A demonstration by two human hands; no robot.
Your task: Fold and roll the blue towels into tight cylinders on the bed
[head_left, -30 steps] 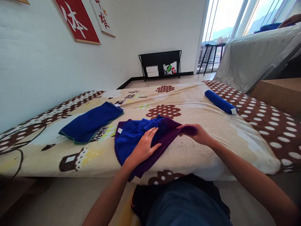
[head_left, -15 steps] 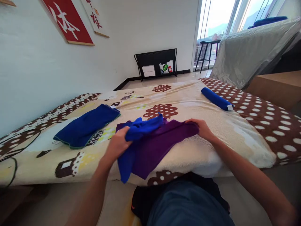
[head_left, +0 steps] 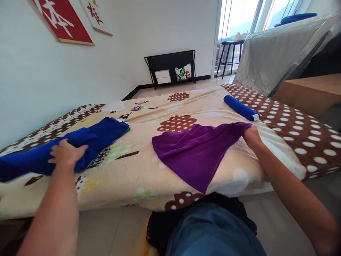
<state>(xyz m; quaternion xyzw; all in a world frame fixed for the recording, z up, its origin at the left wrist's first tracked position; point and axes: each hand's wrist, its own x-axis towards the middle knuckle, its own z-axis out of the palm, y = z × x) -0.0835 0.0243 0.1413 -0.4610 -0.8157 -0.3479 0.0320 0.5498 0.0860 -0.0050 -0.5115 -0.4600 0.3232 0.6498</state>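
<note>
My left hand (head_left: 67,153) is spread open over blue cloth at the left of the bed. A brighter blue towel (head_left: 23,156) stretches out to the left beneath it, lying over a darker blue towel (head_left: 108,131) with a green edge. My right hand (head_left: 252,135) pinches one corner of a purple towel (head_left: 197,149). The rest of that towel droops onto the blanket in loose folds, its lower point near the bed's front edge. Behind my right hand lies a rolled blue towel (head_left: 239,106) with a white tag.
A cream blanket with brown dotted patches (head_left: 149,170) covers the bed. Beyond the bed stands a black rack (head_left: 170,62) with white boxes. At the right are a plastic-covered piece of furniture (head_left: 277,49) and a brown box (head_left: 306,92). A stool (head_left: 229,53) stands by the window.
My left hand has carried the bright blue towel away from the purple one to the left and let it go. My right hand has moved right, spreading the purple towel.
</note>
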